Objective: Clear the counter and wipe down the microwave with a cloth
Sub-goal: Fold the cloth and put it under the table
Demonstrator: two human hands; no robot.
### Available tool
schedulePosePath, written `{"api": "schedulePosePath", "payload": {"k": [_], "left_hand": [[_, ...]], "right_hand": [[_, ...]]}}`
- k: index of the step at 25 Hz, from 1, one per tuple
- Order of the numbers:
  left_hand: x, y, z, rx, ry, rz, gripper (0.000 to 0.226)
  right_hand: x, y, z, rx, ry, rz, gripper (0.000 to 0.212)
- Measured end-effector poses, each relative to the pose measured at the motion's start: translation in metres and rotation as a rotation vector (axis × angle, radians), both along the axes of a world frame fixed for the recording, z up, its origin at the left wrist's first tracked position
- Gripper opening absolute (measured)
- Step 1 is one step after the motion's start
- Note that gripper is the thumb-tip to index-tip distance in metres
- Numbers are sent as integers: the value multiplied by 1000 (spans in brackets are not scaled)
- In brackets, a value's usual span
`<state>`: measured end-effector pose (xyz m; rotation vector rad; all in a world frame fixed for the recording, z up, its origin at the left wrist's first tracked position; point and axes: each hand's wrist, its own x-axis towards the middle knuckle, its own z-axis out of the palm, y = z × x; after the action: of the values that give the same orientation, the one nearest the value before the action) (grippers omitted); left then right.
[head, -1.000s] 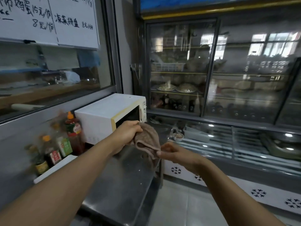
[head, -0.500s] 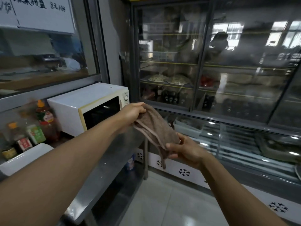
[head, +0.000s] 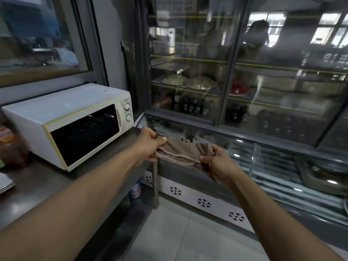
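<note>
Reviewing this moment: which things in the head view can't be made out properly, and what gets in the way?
- Bottles left of the microwave: cut by the frame edge and blurred; labels unreadable.
- Tray on the counter: mostly cut off at left.
- Cloth: its ends hidden inside the left hand and right hand.
- Fridge shelves: contents veiled by glass reflections.

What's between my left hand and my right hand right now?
In the head view, the brown cloth is stretched between the left hand and right hand; both grip its ends.
</note>
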<state>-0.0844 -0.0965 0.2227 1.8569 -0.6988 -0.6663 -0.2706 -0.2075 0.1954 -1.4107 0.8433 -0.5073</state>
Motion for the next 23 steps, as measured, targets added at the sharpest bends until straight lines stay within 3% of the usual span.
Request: {"api": "schedulePosePath", "payload": {"k": [3,6,9,15,23], "left_hand": [[39,-46,-10,57,66,-107,29],[73,-79,-22,66,172,-98,36],[96,-97,-35,115,168,-80,50],[130,-120,-68,182,154,56,51],[138,-178,-125,270,126,388,41]], "right_hand": [[47,-56,-7,-31,37,-44,36],[86,-99,-14,-116,113,-47,37],[119,-128,-26,-214,156,-1,35],[181,-177,-60,-398,241,133,32],[239,-267,-113,-648,324,514,29]]}}
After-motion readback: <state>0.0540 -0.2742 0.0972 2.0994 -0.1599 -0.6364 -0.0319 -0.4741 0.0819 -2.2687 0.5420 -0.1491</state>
